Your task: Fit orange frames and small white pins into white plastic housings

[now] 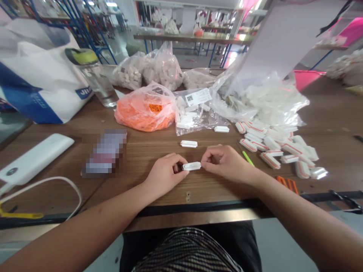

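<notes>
Your shirt (pixel 185 251) filled six o'clock. Mid-dial, your left hand (pixel 167 172) pinched one strip (pixel 192 166); your right hand (pixel 225 160), narrowed, stood at its right end, grip unclear. A slack pinch could have dropped it. One loose strip (pixel 189 144) lay at twelve, another strip (pixel 221 129) at one; the heap (pixel 271 142) toward three was uncountable.

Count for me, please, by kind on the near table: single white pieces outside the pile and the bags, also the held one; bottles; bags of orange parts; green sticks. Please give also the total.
Single white pieces: 3 (held piece, middle piece, far piece)
Bottle: 1
Bag of orange parts: 1
Green stick: 1
Total: 6
</notes>
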`<state>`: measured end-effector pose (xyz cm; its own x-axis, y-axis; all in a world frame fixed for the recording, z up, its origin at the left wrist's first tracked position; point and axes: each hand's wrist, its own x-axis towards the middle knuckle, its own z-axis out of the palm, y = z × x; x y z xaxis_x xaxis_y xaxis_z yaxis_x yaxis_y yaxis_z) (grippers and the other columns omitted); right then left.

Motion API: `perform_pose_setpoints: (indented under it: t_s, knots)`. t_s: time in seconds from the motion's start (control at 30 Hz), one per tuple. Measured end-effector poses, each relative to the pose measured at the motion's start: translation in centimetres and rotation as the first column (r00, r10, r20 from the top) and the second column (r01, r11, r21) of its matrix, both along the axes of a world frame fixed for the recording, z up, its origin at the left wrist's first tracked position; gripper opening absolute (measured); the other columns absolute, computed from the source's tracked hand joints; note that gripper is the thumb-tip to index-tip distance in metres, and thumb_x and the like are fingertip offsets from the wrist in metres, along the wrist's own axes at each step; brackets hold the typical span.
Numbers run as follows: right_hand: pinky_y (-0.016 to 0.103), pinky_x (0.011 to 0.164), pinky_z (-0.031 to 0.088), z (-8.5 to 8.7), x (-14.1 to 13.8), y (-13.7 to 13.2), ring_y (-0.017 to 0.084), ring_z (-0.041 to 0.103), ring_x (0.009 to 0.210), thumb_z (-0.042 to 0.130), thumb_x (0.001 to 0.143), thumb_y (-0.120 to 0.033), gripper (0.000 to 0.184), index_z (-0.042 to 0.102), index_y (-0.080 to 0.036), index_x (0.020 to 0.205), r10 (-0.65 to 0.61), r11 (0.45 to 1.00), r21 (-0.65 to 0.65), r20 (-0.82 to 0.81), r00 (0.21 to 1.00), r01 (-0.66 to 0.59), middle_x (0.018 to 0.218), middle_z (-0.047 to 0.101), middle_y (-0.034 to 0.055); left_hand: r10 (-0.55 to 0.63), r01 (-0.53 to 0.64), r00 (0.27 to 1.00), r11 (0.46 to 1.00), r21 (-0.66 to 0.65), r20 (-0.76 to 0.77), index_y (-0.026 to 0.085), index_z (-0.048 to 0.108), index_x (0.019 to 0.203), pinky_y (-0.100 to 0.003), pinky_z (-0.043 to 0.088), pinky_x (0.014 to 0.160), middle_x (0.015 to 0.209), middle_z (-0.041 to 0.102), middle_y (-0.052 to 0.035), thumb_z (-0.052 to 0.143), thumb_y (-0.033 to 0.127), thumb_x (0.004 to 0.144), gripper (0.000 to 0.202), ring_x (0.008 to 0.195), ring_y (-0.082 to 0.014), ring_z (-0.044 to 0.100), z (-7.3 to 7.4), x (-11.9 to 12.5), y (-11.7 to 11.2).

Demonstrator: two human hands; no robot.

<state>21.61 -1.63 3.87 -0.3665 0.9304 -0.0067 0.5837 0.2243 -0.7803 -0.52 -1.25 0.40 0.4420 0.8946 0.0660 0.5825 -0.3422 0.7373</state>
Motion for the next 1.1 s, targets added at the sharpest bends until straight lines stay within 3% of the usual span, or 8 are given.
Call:
perform_pose_setpoints:
  t_s: [0.23,0.63,1.1]
  knots:
    - [0.024,0.054,0.04,-1.3,-0.9,0.5,0.01,0.049,0.057,0.058,0.077,-0.018,0.011,0.062,-0.017,0.066,0.066,0.998,0.009,-0.015,0.998,-0.066,0.064,0.058,-0.0013,-0.019,0.019,1.0,1.0,0.003,-0.011,0.021,0.066,0.083,-0.025,0.039,0.058,0.067,0.053,0.0038,0.067,0.023,0.077,0.007,0.058,-0.0114,0.049,0.2,0.0,0.0]
    - [0.024,0.055,0.041,-0.5,-0.6,0.5,0.01,0.051,0.057,0.057,0.077,-0.017,0.011,0.06,-0.017,0.066,0.07,0.997,0.031,0.036,0.997,-0.071,0.064,0.059,-0.0015,-0.017,0.017,1.0,1.0,0.0,-0.003,0.021,0.067,0.084,-0.025,0.039,0.058,0.067,0.052,0.0043,0.068,0.02,0.076,0.009,0.058,-0.0108,0.049,0.3,0.0,0.0]
    - [0.033,0.078,0.038,-0.2,-1.2,0.6,0.011,0.054,0.06,0.056,0.075,-0.014,0.01,0.059,-0.018,0.066,0.134,0.944,0.257,0.274,0.952,-0.207,0.062,0.062,-0.0023,-0.009,0.009,1.0,1.0,-0.013,0.007,0.022,0.067,0.083,-0.024,0.038,0.055,0.066,0.052,0.0043,0.066,0.022,0.076,0.008,0.055,-0.0104,0.048,0.1,0.0,-0.1]
